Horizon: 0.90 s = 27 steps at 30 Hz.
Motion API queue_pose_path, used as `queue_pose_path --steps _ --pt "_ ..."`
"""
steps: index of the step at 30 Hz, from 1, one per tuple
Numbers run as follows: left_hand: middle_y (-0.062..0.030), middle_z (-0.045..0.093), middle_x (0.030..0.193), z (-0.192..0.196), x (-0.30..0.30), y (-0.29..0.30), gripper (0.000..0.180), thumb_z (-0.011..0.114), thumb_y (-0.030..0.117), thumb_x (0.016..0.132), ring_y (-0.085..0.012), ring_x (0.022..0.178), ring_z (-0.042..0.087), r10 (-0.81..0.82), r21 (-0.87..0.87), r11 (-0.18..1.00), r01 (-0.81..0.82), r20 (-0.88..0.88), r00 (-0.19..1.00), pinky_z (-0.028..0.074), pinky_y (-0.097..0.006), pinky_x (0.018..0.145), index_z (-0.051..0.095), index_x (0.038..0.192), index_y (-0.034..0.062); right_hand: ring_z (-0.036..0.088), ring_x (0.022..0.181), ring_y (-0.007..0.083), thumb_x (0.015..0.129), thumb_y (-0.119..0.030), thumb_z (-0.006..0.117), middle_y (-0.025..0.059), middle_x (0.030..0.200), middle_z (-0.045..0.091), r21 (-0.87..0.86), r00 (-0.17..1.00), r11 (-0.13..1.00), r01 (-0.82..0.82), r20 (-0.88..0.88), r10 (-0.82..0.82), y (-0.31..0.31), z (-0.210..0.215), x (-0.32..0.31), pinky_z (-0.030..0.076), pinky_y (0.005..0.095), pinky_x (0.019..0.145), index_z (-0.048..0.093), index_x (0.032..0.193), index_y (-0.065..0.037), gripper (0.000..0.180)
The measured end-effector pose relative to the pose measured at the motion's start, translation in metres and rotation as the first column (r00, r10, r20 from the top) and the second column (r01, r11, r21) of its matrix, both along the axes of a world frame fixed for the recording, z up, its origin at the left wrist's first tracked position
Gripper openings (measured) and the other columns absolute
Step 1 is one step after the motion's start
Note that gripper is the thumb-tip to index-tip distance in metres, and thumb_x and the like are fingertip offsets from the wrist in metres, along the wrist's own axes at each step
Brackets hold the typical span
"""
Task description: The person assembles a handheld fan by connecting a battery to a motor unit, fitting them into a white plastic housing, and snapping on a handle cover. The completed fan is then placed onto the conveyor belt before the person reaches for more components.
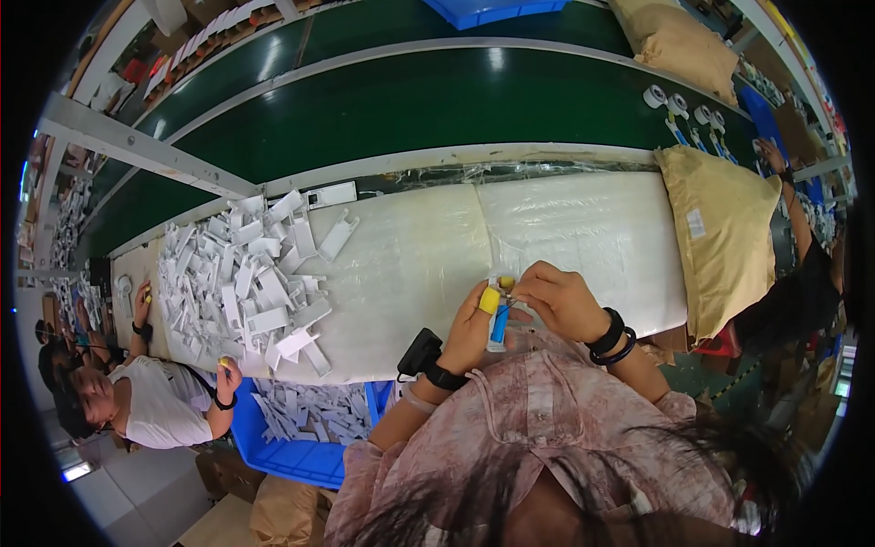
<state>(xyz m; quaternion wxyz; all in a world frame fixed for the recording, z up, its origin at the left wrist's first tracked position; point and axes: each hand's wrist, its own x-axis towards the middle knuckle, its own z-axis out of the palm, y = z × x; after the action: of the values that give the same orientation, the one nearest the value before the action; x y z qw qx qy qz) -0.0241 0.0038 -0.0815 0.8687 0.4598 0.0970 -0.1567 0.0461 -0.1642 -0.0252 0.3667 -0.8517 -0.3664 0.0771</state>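
In front of my chest, at the near edge of the padded worktable, my left hand is closed around a narrow blue-and-white plastic part. Yellow covers wrap the left thumb and a fingertip. My right hand meets it from the right, its thumb and forefinger pinched together at the part's upper end. Whatever lies between those right fingertips is too small or hidden to name. Left of my hands, a big heap of white plastic housings covers the table.
A blue bin of white pieces stands below the table's near edge. A brown paper sack lies at the right end. Beyond runs a green conveyor with several white-and-blue parts. Co-workers sit left and right.
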Motion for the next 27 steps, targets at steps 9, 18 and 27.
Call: queue_pose_path --steps 9,18,27 --pt "-0.0026 0.06 0.108 0.002 -0.001 0.001 0.039 0.041 0.028 0.102 -0.0081 0.09 0.056 -0.081 -0.149 0.987 0.066 -0.099 0.992 0.045 -0.022 0.077 0.048 0.131 0.0027 0.062 0.067 0.0265 0.081 -0.009 0.065 0.0052 0.087 0.059 -0.109 0.996 0.99 -0.089 0.009 0.09 -0.002 0.008 0.008 0.051 0.0339 0.057 0.063 0.088 -0.01 0.007" --pt "-0.0046 0.06 0.113 -0.003 -0.002 0.001 0.04 0.04 0.028 0.102 -0.0102 0.096 0.056 -0.094 -0.108 0.99 0.089 -0.044 0.995 0.045 -0.023 0.083 0.047 0.132 0.0024 0.062 0.069 0.0285 0.081 -0.005 0.065 0.0083 0.089 0.059 -0.127 0.996 0.988 -0.084 -0.022 0.082 -0.004 0.009 0.006 0.051 0.034 0.059 0.064 0.091 -0.007 0.01" --pt "-0.0049 0.058 0.117 -0.002 -0.005 0.0 0.039 0.039 0.024 0.102 -0.0114 0.102 0.054 -0.153 0.03 0.987 0.156 -0.081 0.985 0.042 -0.025 0.089 0.046 0.133 0.002 0.061 0.068 0.0274 0.08 -0.004 0.064 0.0074 0.087 0.057 -0.163 0.987 0.974 -0.16 -0.044 0.155 -0.011 0.005 0.008 0.05 0.0337 0.058 0.062 0.087 -0.007 0.008"
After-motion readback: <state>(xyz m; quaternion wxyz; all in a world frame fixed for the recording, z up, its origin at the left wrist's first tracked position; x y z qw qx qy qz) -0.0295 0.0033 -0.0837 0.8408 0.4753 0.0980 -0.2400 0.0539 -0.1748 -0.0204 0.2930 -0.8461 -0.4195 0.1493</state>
